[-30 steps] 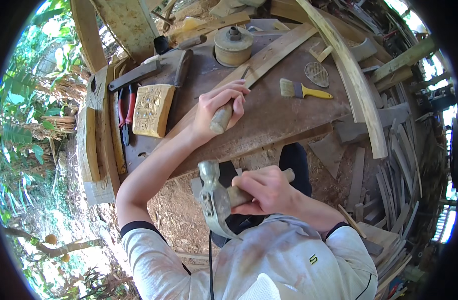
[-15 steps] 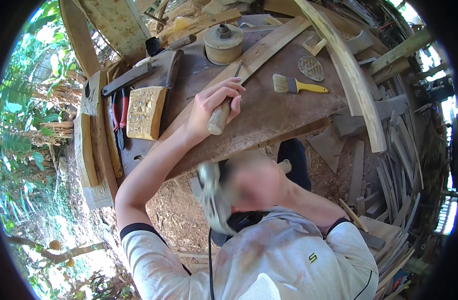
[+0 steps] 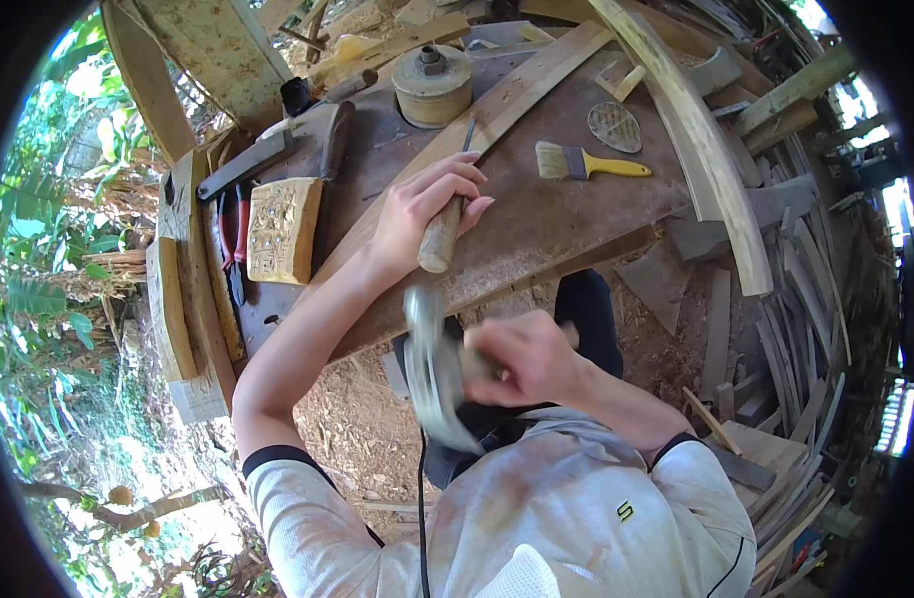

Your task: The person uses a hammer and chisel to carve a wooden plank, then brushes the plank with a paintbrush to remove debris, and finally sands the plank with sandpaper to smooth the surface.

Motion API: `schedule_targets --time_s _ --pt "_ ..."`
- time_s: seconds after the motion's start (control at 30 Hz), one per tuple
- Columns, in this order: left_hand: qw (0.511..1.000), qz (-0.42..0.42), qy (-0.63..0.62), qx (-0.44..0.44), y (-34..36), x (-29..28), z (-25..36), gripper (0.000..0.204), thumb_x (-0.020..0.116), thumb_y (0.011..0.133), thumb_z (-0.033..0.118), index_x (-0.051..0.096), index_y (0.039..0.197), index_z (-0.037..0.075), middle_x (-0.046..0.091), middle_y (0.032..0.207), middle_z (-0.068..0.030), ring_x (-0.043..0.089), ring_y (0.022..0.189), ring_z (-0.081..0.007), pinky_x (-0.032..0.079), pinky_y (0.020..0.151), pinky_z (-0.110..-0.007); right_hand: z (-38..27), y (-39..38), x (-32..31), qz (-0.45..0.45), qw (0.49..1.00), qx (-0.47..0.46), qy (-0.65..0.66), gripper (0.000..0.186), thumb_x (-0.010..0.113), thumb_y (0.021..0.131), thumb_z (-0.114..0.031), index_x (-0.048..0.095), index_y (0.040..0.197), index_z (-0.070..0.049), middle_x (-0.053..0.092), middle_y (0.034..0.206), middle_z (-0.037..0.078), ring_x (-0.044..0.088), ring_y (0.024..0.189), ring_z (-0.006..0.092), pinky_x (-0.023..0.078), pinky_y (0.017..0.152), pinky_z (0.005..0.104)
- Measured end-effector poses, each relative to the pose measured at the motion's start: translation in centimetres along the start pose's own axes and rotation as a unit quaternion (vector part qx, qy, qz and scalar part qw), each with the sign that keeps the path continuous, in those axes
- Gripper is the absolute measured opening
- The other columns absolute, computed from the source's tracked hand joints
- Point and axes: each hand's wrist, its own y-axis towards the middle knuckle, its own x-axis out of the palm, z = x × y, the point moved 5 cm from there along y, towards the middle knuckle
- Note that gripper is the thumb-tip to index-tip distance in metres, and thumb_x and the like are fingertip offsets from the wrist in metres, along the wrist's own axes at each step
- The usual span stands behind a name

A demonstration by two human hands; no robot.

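My left hand [image 3: 417,209] is closed round the wooden handle of a chisel [image 3: 438,241]. Its thin metal blade points away and meets or hovers over a long wooden plank [image 3: 537,85] lying across the table; I cannot tell whether the tip touches. Below it, my right hand [image 3: 532,357] grips the handle of a claw hammer [image 3: 435,374], blurred by motion. The hammer's striking face is just short of the chisel's butt end, with its curved claw toward my body.
On the brown table [image 3: 517,219] lie a paintbrush [image 3: 592,163], an oval patterned piece [image 3: 614,128], a carved wooden block [image 3: 283,229], red-handled pliers [image 3: 235,244] and a round wooden piece with a bolt [image 3: 432,85]. Wood strips [image 3: 806,299] crowd the right side.
My right hand has swung the hammer up toward the chisel's butt. My left hand and the chisel have barely moved; the chisel handle stands slightly more upright in view.
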Motion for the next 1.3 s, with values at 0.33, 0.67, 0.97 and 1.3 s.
schedule_targets --time_s 0.33,0.67,0.97,1.3 --pt "0.998 0.021 0.042 0.035 0.7 -0.1 0.8 0.019 0.084 0.088 0.002 0.066 0.084 0.005 0.075 0.094 -0.0103 0.08 0.102 -0.034 0.066 0.08 -0.041 2.5 -7.6 -0.9 0.062 0.985 0.15 0.062 0.043 0.086 0.092 -0.038 0.07 0.111 -0.003 0.067 0.076 0.01 0.068 0.06 0.0303 0.053 0.056 0.0391" --pt "0.996 -0.054 0.026 0.072 6.4 1.5 1.5 0.029 0.082 0.086 0.01 0.059 0.07 0.007 0.063 0.068 -0.0078 0.065 0.059 -0.0259 0.049 0.054 -0.035 7.1 -16.0 -3.3 0.213 0.907 0.315 0.179 0.025 0.066 0.104 -0.021 0.064 0.098 0.003 0.054 0.068 0.008 0.048 0.06 0.0099 0.037 0.055 0.032" --pt "0.974 -0.113 -0.004 0.197 5.1 8.3 2.5 0.058 0.096 0.077 0.044 0.049 0.069 0.011 0.051 0.068 -0.0048 0.055 0.06 -0.0236 0.044 0.055 -0.037 8.5 -18.9 -3.8 0.238 0.88 0.333 0.241 0.016 0.063 0.106 -0.018 0.065 0.105 -0.002 0.06 0.076 -0.004 0.053 0.06 0.0026 0.04 0.052 0.0217" --pt "0.973 -0.106 0.044 0.199 4.5 9.0 2.4 0.052 0.094 0.082 0.028 0.047 0.066 0.011 0.046 0.063 -0.0027 0.051 0.054 -0.0229 0.041 0.051 -0.037 8.5 -17.3 -3.7 0.239 0.872 0.331 0.269 0.019 0.064 0.106 -0.02 0.064 0.106 -0.001 0.061 0.074 -0.003 0.053 0.058 0.001 0.041 0.05 0.0185"
